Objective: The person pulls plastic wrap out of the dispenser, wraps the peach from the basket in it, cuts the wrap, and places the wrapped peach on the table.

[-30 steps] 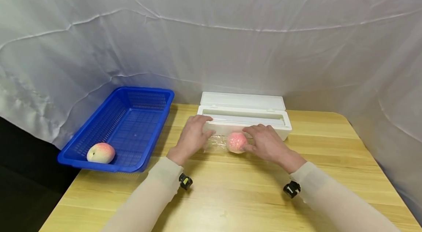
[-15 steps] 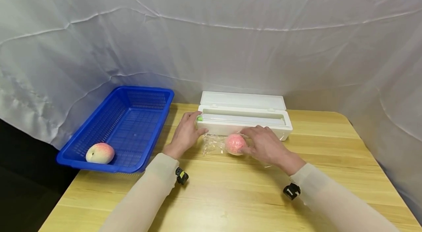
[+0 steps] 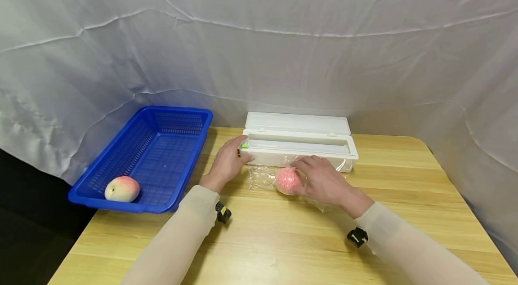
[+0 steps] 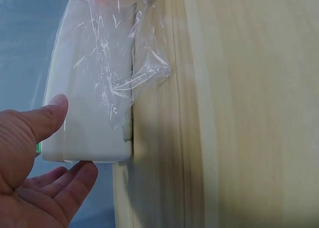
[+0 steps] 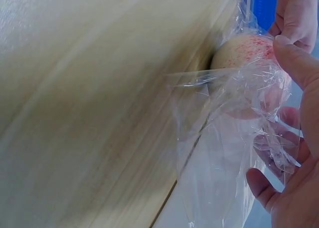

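A pink peach wrapped in clear cling film lies on the table just in front of a white cling film box. My right hand grips the peach from the right, thumb on its near side and fingers at its far side. Loose film trails over the fingers in the right wrist view. At the box's left end, my left hand holds the corner. In the left wrist view the thumb presses one face and the fingertips touch the end. A green piece shows beside that hand.
The box's lid stands open at the back, with a film roll inside. On the left, a blue basket holds another peach. A grey cloth curtain hangs behind the wooden table.
My left hand has moved left and down to the box's end, uncovering the green piece. The wrapped peach has shifted slightly toward me with my right hand around it.
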Available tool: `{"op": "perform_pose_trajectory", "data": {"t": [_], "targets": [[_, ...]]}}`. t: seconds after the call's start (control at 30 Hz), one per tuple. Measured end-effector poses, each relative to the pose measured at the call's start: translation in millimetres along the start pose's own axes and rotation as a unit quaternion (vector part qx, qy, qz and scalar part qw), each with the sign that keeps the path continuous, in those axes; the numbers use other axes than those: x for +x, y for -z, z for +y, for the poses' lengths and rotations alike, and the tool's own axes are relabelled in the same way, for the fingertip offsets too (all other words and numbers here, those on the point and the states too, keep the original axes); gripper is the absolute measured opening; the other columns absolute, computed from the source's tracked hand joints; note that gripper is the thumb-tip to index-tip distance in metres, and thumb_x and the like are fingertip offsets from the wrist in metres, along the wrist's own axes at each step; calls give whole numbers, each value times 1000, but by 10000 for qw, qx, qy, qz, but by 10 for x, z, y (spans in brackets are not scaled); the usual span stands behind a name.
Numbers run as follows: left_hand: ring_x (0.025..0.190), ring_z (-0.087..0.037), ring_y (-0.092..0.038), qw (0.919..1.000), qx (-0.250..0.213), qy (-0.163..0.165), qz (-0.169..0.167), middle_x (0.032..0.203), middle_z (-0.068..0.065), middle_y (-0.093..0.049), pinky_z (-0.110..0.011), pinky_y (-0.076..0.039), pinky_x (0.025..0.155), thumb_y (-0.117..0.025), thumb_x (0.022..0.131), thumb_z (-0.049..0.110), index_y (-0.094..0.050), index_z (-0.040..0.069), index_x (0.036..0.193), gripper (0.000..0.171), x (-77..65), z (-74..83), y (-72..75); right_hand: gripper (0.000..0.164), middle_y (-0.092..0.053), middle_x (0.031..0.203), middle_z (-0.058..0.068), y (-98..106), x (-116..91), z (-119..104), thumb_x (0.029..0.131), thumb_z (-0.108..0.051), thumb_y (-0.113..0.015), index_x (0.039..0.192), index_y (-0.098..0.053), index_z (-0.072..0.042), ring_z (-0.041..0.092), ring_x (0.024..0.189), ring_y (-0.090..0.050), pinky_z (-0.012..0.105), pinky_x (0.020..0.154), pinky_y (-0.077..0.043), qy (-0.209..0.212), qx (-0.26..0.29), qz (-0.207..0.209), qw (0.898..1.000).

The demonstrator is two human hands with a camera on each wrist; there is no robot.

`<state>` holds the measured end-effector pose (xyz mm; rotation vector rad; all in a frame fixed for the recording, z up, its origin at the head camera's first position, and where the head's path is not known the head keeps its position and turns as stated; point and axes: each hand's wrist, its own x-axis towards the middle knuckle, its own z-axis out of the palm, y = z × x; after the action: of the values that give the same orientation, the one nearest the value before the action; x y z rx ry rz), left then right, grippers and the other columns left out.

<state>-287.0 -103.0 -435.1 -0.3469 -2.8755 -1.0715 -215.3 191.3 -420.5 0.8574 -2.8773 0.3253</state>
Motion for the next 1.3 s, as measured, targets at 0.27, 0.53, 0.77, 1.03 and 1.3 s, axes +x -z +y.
{"op": "perform_pose_trajectory", "data": {"t": [0.27, 0.53, 0.77, 1.03, 1.3], "targets": [[149, -33, -47, 9995, -75, 263, -136, 161, -9, -50, -50, -39, 122, -77, 98, 34, -43, 21, 161, 73, 4, 11, 15, 67, -65, 141, 10, 34, 36, -16, 92, -53, -78, 141, -63, -10, 34, 131, -59, 60, 110, -47, 162, 13, 163, 9997], [139, -31, -57, 9997, -15, 235, 9, 158, -8, -55, -50, -46, 117, -76, 97, 42, -44, 28, 162, 73, 24, -28, -33, 52, -69, 132, 12, 150, 343, -112, 100, -43, -73, 135, -67, -5, 34, 124, -64, 55, 106, -50, 171, 386, 374, 9984], [104, -24, -68, 9998, 124, 44, 164, 118, -7, -76, -47, -55, 103, -76, 97, 41, -58, 27, 152, 60, 38, -40, -64, 48, -71, 126, 11, 183, 739, -233, 102, -39, -71, 134, -67, -4, 30, 117, -68, 49, 104, -54, 222, 475, 236, 9983], [84, -20, -62, 9995, 203, 129, 223, 92, -3, -73, -42, -55, 87, -78, 96, 36, -59, 27, 151, 59, 51, -40, -77, 43, -73, 127, 10, 109, 1128, -348, 104, -34, -69, 135, -68, -5, 29, 117, -69, 47, 104, -55, 158, 445, -97, 9988], [117, -31, -69, 9991, 306, 122, 281, 127, -11, -76, -51, -56, 98, -80, 95, 38, -56, 28, 154, 65, 58, -49, -69, 35, -75, 122, 8, 0, 1376, -445, 105, -30, -68, 131, -73, -8, 27, 112, -70, 46, 103, -54, 149, 365, -148, 9991]]}}
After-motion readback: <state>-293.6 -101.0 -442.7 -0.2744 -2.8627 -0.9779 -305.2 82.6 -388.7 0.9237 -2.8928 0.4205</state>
